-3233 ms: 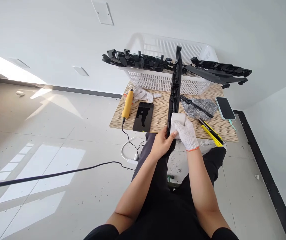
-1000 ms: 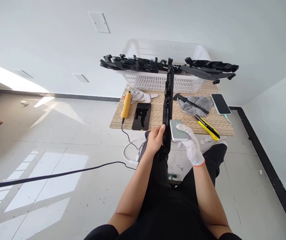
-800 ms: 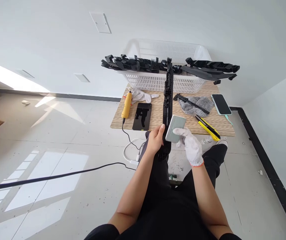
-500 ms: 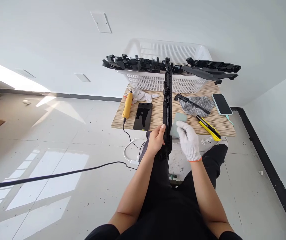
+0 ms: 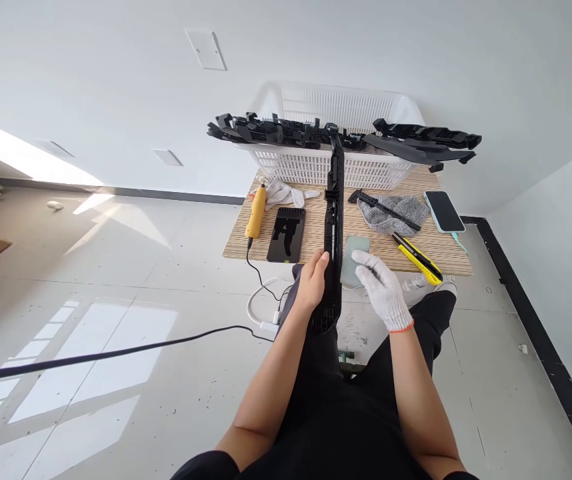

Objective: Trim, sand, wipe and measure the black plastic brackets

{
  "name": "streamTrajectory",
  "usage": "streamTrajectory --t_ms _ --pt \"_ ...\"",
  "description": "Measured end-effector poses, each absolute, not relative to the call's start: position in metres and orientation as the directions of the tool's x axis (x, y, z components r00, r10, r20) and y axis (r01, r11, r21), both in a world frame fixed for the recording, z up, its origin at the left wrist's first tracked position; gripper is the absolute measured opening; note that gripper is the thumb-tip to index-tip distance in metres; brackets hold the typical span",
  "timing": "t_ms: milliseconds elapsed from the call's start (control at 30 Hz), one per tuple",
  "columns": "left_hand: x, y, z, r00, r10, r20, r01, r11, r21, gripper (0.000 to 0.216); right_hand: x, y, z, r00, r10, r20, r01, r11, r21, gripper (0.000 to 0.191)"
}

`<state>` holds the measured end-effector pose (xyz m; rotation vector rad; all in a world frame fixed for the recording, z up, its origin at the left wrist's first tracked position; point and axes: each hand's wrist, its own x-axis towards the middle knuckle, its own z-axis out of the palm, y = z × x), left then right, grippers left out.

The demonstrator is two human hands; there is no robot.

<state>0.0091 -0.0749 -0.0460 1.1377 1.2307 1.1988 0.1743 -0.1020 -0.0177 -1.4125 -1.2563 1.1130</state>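
Note:
A long black plastic trim piece [image 5: 333,220] extends away from my lap over the table, its far end reaching the basket rim. My bare left hand [image 5: 312,283] is wrapped around its near part, thumb on top. Beside it, a pale green flat pad [image 5: 354,257] lies at the table's front edge and sticks out past it. My right hand [image 5: 381,290], in a white knit glove with an orange cuff, is at the pad's right side. Its fingers are apart and curved; whether the fingertips touch the pad is unclear.
A white plastic basket [image 5: 296,160] carries several black trim pieces across its rim. Around the table lie a yellow corded tool [image 5: 256,212], a black tablet-like device [image 5: 286,237], calipers [image 5: 391,212] on a grey cloth [image 5: 406,203], a phone [image 5: 445,211] and a yellow utility knife [image 5: 419,259].
My right hand has drawn back slightly toward me and right, its fingers spreading. The green pad sits lower and flatter at the table edge. The trim piece has shifted slightly toward me.

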Motion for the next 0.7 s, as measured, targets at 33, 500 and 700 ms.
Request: streamTrajectory --t_ms 33,500,700 --pt "0.009 -0.076 -0.044 0.000 0.998 -0.058 -0.077 0.058 0.995 0.041 0.174 -0.103 -0.019 0.073 0.995 -0.066 0.131 -0.076 -0.989 0.041" --pt "-0.008 -0.075 -0.041 0.230 0.960 -0.161 -0.324 0.232 0.917 0.041 0.182 -0.102 -0.021 0.331 0.936 -0.124 -0.120 -0.089 -0.989 0.043" --pt "-0.008 -0.074 -0.040 0.234 0.956 -0.178 -0.296 0.245 0.923 0.045 0.184 -0.104 -0.025 0.336 0.920 -0.203 -0.225 -0.131 -0.965 0.033"
